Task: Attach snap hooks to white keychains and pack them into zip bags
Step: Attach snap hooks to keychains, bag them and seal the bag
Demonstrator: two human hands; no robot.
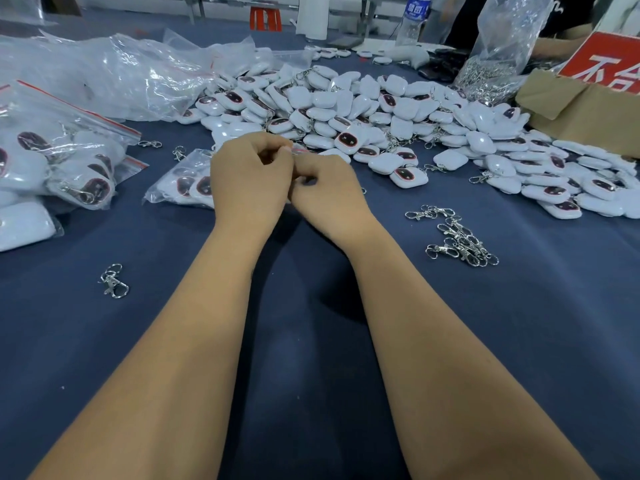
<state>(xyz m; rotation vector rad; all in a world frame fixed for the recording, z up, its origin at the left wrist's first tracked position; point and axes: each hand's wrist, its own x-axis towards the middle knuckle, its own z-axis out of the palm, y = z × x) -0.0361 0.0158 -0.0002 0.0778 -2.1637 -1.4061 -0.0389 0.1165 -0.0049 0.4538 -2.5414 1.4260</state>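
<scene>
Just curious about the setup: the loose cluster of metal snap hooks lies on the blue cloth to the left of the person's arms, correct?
Not quite. The head view shows the cluster of snap hooks on the blue cloth to the right of the arms; only a single hook lies on the left.

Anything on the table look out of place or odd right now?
One snap hook lies alone at the near left, far from the loose cluster of hooks on the right. Otherwise nothing stands out.
</scene>
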